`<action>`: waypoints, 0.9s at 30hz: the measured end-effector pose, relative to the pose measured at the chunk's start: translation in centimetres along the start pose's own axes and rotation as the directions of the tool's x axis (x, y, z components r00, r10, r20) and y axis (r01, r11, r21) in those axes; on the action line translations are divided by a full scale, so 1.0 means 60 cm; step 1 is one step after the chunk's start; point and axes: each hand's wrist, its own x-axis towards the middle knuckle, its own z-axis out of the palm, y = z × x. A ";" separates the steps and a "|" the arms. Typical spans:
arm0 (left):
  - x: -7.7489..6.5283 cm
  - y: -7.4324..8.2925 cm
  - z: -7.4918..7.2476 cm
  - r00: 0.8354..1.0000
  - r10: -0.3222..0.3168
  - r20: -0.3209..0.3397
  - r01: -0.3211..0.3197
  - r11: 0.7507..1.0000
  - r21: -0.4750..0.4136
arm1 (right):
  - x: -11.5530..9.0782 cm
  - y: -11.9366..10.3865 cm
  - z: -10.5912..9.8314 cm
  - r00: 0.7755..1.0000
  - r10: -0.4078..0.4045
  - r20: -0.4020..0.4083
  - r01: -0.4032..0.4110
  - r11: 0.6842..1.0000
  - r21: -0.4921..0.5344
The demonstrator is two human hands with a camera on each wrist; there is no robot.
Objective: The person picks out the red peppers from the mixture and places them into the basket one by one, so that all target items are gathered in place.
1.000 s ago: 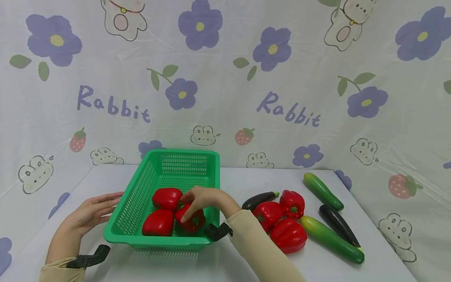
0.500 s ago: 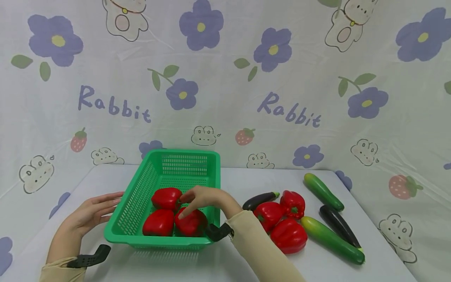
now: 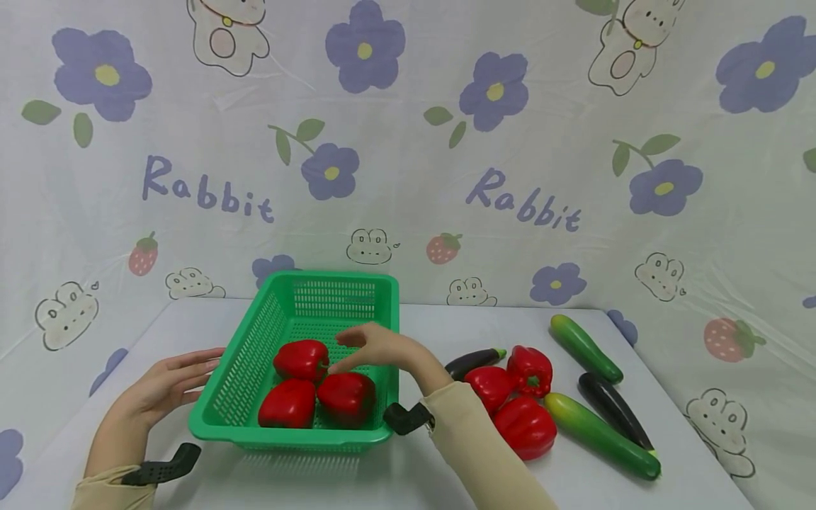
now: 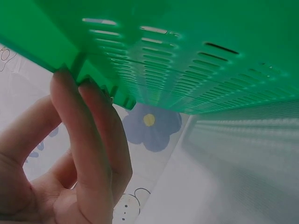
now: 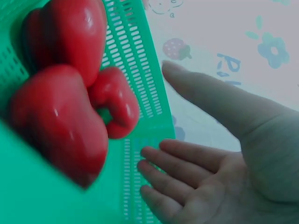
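Observation:
Three red bell peppers lie grouped in the near part of a green plastic basket: one toward the back, one at the near left and one at the near right. Over the basket, just above the near-right bell pepper, my right hand holds nothing. Its thumb and fingers are spread apart in the right wrist view. My left hand stays at the basket's left side, its straight fingertips right at the underside of the rim in the left wrist view.
Right of the basket, several red bell peppers lie together beside a dark eggplant. Farther right are two green cucumber-like vegetables and another eggplant. A patterned cloth hangs behind the white table.
My right hand has let go of the near-right bell pepper and risen slightly up and to the right. That pepper has settled on the basket floor. My left hand has stayed put.

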 end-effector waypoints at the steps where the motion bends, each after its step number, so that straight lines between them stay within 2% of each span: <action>1: 0.000 0.000 0.000 1.000 0.001 0.001 -0.001 1.000 0.000 | -0.002 0.001 -0.003 1.000 -0.007 -0.009 0.007 1.000 0.001; 5: 0.000 -0.001 0.000 1.000 0.004 0.000 -0.004 1.000 -0.001 | -0.009 0.008 -0.013 0.999 -0.037 -0.038 0.037 0.999 -0.001; 15: 0.003 -0.002 -0.001 1.000 0.007 0.000 -0.007 1.000 -0.012 | -0.032 0.032 -0.037 0.994 -0.073 -0.086 0.079 0.994 0.070; 27: 0.002 -0.003 -0.001 1.000 -0.003 0.002 0.003 1.000 -0.013 | -0.064 0.068 -0.067 0.984 -0.116 -0.134 0.122 0.992 0.033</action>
